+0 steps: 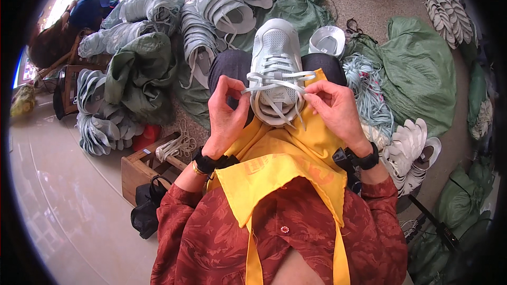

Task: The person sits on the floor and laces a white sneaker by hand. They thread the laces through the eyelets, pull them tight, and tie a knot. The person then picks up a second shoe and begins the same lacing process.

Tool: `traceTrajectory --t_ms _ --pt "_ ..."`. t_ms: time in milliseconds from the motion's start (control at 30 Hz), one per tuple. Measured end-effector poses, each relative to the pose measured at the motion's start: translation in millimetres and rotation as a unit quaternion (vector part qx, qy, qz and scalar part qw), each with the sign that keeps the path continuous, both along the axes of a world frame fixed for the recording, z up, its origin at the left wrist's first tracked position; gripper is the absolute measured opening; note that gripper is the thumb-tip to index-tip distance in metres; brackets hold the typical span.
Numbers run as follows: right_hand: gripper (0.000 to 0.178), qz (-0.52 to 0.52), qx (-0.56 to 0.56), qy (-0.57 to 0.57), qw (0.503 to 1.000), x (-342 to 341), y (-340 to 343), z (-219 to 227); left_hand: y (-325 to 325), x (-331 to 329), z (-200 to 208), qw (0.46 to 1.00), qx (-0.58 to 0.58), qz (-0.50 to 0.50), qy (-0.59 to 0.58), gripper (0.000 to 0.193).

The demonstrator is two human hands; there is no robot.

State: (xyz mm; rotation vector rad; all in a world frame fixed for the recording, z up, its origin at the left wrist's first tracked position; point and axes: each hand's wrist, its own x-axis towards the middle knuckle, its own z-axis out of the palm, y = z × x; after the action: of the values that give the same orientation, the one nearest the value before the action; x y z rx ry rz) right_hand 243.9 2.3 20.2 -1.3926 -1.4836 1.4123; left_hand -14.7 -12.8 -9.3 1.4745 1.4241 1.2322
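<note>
A pale grey sneaker (pixel 273 42) rests on my lap over a yellow apron (pixel 259 145), its toe pointing away from me. White shoelaces (pixel 277 78) cross its front, and at the top they form loops like a bow, with loose ends hanging over the tongue. On the left side my left hand (pixel 226 113) is closed, thumb and forefinger pinching one lace loop. Opposite it, my right hand (pixel 336 110) pinches the loop on the right between thumb and forefinger. Both loops are drawn out sideways, nearly level.
Stacked pale shoe uppers (pixel 224 13) lie ahead and to the left. Pale blue laces (pixel 366 87) are heaped at my right beside a green sack (pixel 420 76). White shoe parts (pixel 406 150) sit nearer on that side. A wooden stool (pixel 132 177) with white laces stands on my left.
</note>
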Motion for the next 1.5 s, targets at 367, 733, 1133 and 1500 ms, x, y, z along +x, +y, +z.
traceTrajectory --t_ms 367,733,1133,1500 --pt "0.014 -0.04 -0.031 0.098 0.994 14.8 9.9 -21.1 -2.4 -4.9 2.7 0.998 -0.01 0.009 0.064 0.022" --pt "0.024 0.003 0.232 -0.217 0.948 -16.5 -6.1 -15.1 -21.4 4.3 13.7 0.961 0.111 -0.194 0.164 0.025" --pt "0.013 -0.008 0.263 -0.201 0.944 -31.0 9.6 -4.8 -28.6 23.8 24.7 0.887 0.097 -0.244 0.381 0.037" --pt "0.017 0.037 0.242 -0.091 0.965 -4.5 -13.4 -10.2 -38.8 -13.7 21.4 0.994 -0.034 -0.105 0.004 0.025"
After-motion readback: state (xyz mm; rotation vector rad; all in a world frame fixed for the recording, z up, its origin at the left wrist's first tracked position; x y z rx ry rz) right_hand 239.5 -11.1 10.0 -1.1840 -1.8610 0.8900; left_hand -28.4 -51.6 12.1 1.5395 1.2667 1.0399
